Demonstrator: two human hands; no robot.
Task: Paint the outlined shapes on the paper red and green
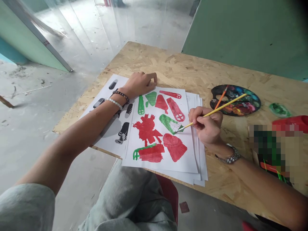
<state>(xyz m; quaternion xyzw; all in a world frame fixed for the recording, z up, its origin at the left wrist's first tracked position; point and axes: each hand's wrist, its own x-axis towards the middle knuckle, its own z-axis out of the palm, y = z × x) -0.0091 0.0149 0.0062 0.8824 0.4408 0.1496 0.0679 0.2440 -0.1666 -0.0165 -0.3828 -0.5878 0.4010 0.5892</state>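
Observation:
My right hand [207,125] is closed around a yellow paintbrush [218,109], its bristles touching a partly green shape on the white sheet [190,154]. Inside that shape [171,124], a patch with drawn lines is still white. Other printed shapes on the sheet are covered in red and green paint. My left hand [141,84] rests at the sheet's upper left edge, fingers loosely bent with a gap by the thumb and nothing held. Under my left forearm lies another sheet [106,125] with black printed pictures.
Right of the papers, a dark paint palette [237,110] with an orange brush [221,97] across it lies on the chipboard table [166,64]. A green-smeared lid-like piece [279,110] and a red container [291,123] are farther right, beside a blurred-out patch. Several sheets are stacked underneath.

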